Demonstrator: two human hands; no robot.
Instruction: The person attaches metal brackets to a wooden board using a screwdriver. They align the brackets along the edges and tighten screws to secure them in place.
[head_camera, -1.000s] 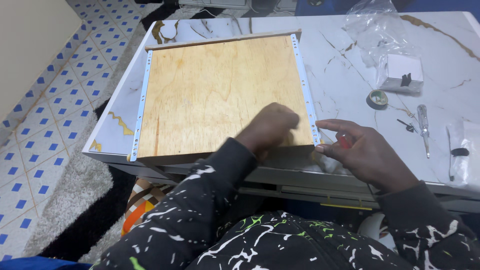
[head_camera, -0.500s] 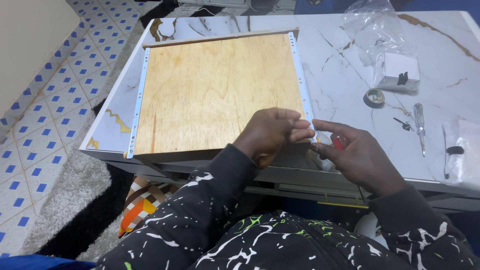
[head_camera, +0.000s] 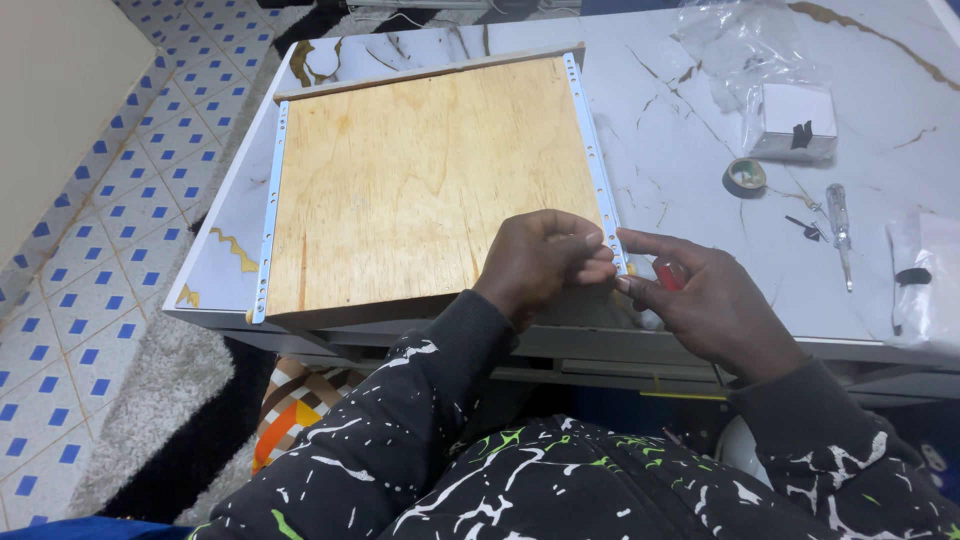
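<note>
Here, in the head view, your left hand (head_camera: 540, 262) and your right hand (head_camera: 712, 305) meet at the near right corner of the flat, light brown wooden board (head_camera: 430, 185). The board lies on the white marble-look counter (head_camera: 690, 140), close to its near edge. A thin white metal strip with holes (head_camera: 598, 165) runs along the board's right side, and another white strip with holes (head_camera: 268, 215) runs down the left side.

Your left fingers (head_camera: 590, 255) are curled and pinched together right at the near end of the right strip. Your right hand holds a small red thing (head_camera: 668, 275), with the fingers bent around it.

I think you are fixing the near end of that right strip to the board. The next move likely needs a steady hand, so the strip stays lined up with the board's edge.

Some things are hard to see. Your hands hide the corner, so I cannot tell if a screw is there. The red thing is mostly covered, so I cannot tell what it is. Farther right lie a small roll of tape (head_camera: 745, 176), a slim screwdriver with a clear handle (head_camera: 838, 222), and a small white box under clear plastic wrap (head_camera: 795, 120). The counter's right side is cut off.
</note>
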